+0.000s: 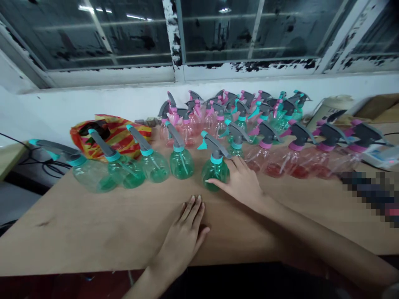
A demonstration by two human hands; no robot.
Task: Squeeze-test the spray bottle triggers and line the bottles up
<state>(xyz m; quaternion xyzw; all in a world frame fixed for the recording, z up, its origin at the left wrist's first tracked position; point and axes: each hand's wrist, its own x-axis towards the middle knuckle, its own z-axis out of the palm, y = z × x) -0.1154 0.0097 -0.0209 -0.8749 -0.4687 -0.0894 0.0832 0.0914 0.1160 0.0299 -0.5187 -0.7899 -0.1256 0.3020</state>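
Note:
My right hand [240,180] is wrapped round the body of a green spray bottle [215,172], which stands upright on the table with its grey and turquoise trigger head pointing left. The thumb lies across the front of the bottle; the other fingers go behind its right side. My left hand [190,224] lies flat on the wooden table [118,232], fingers stretched out, touching no bottle. Left of the held bottle stands a row of several green spray bottles [181,162]. To its right, clear pinkish spray bottles [296,151] with pink collars continue the row.
Behind the front row, more pink and green spray bottles [218,112] crowd together near the wall. A red and yellow striped plastic bag [124,143] lies at the back left. A pale cloth bag [330,110] and cardboard [380,106] are at the back right. Black cables [51,166] hang by the left edge.

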